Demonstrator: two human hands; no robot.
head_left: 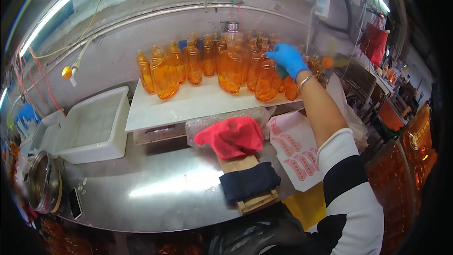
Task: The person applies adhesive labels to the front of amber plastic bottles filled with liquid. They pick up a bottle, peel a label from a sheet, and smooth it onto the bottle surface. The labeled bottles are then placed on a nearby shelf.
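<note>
My right hand (289,58), in a blue glove with a bracelet at the wrist, reaches to the right part of a white board (188,108). Its fingers are bent round the shoulder of an orange glass bottle (267,84) standing there; the thumb is hidden. A small dark green patch shows under the palm, too hidden to name. Several like bottles crowd the board, among them a wide flat bottle (230,71) and another flat bottle (165,79) near its front edge. My left hand is out of view.
On the steel table (155,179) a red cloth (233,137) and a folded dark cloth (250,182) lie over a wooden stand. Nearby are a sheet of pink labels (295,153), a white tub (94,127), a metal pot (40,179) and a phone (75,204).
</note>
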